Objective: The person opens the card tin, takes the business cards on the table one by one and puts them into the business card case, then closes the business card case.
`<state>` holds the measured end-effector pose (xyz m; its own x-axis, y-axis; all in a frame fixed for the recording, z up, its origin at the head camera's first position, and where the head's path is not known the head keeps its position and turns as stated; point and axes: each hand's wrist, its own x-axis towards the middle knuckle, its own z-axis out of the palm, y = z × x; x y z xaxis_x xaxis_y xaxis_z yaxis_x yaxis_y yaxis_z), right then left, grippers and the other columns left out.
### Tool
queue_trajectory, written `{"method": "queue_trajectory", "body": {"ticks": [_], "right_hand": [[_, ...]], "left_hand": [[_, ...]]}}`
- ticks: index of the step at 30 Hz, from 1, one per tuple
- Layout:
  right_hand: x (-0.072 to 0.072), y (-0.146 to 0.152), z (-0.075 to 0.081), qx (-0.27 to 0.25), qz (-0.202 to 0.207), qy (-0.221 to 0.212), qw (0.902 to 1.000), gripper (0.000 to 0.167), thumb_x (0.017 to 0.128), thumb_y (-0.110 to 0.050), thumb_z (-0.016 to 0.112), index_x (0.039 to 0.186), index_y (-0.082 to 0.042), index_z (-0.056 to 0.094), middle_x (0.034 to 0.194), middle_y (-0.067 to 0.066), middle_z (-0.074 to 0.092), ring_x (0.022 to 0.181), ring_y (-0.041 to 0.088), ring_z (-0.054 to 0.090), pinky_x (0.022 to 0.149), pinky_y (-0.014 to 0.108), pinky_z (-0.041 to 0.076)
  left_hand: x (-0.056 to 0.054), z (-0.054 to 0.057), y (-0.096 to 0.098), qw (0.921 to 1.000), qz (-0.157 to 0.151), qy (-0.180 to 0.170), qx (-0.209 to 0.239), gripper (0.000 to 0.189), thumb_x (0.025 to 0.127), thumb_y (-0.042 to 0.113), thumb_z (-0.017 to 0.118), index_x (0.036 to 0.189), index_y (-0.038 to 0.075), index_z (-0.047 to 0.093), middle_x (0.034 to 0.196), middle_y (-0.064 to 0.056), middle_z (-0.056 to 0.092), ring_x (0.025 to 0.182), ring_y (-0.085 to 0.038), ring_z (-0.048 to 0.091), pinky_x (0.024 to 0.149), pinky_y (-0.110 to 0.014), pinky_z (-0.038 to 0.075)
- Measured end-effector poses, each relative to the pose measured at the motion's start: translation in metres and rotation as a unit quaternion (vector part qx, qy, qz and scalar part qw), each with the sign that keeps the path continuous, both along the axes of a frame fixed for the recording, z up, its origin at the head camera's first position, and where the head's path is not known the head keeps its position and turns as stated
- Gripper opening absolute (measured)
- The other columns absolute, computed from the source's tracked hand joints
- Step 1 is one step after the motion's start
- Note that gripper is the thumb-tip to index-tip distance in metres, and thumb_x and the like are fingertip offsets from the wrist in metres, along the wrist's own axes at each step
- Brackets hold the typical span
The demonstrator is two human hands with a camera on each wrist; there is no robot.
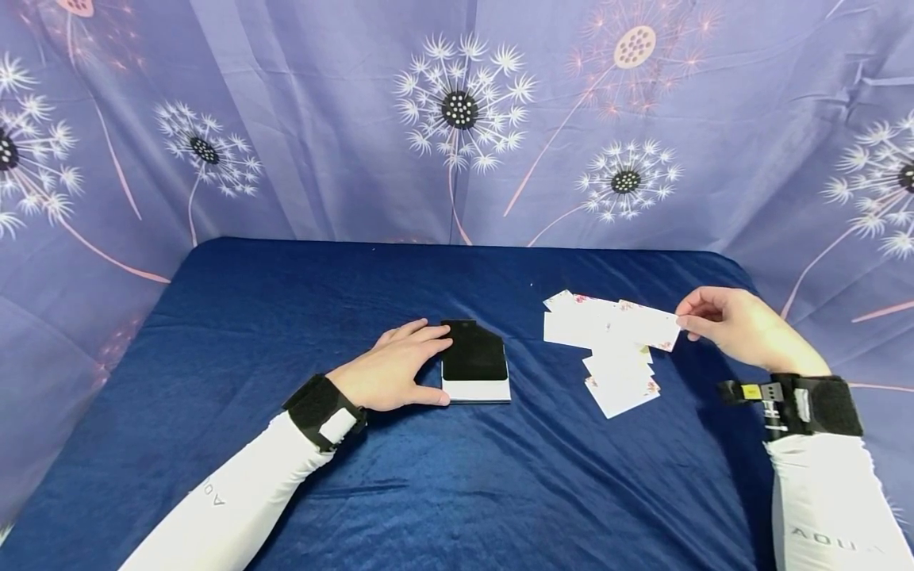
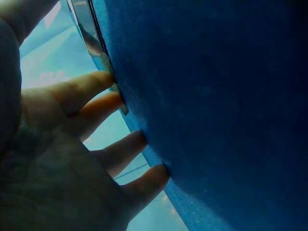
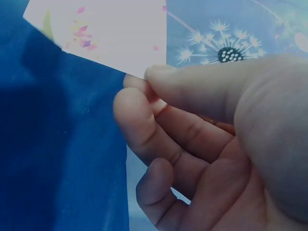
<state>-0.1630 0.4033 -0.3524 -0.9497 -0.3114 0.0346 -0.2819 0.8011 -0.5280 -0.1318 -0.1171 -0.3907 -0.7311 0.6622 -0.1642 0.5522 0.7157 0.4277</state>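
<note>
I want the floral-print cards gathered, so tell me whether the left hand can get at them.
Likely yes: the black-and-white object lies between the left hand and the floral-print cards, but looks low enough to pass over, and only blue cloth shows from there to the cards.

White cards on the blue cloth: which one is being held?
The rightmost card, pinched at its right end by the right hand; neither of the hands touches the other cards, which lie to its left and below it in the head view.
</note>
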Motion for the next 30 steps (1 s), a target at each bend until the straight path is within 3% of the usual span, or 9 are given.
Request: {"method": "queue_trajectory", "body": {"ticks": [18,30], "right_hand": [[0.006,-0.044,0.021,-0.007,-0.003,0.032,0.9995,0.005,0.104,-0.012,0.071,0.107,-0.013,0.073,0.092,0.005,0.076,0.075,0.012,0.067,0.066,0.018,0.050],[0.002,-0.073,0.024,-0.025,-0.009,0.013,0.9996,0.005,0.105,-0.014,0.070,0.107,-0.013,0.075,0.099,0.003,0.076,0.083,0.015,0.070,0.072,0.020,0.051]], "left_hand": [[-0.001,0.002,0.001,1.0000,-0.003,0.002,0.002,0.088,0.097,0.056,0.074,0.164,0.009,0.042,0.173,-0.007,0.029,0.161,-0.038,0.014,0.125,-0.063,0.017],[0.000,0.000,0.000,1.0000,-0.003,0.001,0.008,0.088,0.097,0.055,0.075,0.164,0.008,0.042,0.173,-0.008,0.029,0.161,-0.039,0.014,0.124,-0.065,0.018]]}}
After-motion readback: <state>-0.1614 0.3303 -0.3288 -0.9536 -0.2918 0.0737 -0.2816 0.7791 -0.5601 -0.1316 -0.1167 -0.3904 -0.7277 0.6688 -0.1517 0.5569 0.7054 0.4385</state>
